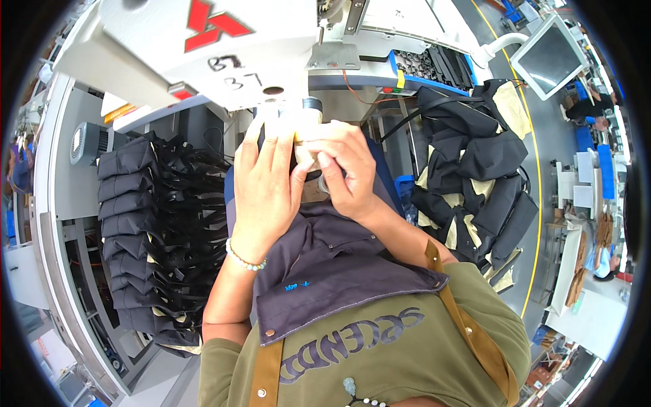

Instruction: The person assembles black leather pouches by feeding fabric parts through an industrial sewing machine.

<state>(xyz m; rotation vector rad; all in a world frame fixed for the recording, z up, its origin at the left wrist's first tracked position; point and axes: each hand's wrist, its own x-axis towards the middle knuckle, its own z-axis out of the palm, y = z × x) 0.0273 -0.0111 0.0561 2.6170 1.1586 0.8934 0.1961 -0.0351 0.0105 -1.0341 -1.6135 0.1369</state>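
Note:
At the white machine head (169, 61), both my hands are close together under its front edge. My left hand (264, 176), a beaded bracelet on its wrist, has its fingers stretched forward and lying flat. Its thumb points toward a small cream and black fabric piece (306, 157) between the hands. Around the right side of that piece curl the fingers of my right hand (347, 169), the thumb bent in against it. Glare and the machine hide my left fingertips and most of the piece. A dark round part (312, 104) shows just beyond my fingers.
On the left hangs a stacked row of black fabric bags (129, 224) with straps. More black bags with cream lining (475, 169) are heaped on the right. Behind them are a blue-edged tray (434, 68) of small black parts and a screen on an arm (549, 57).

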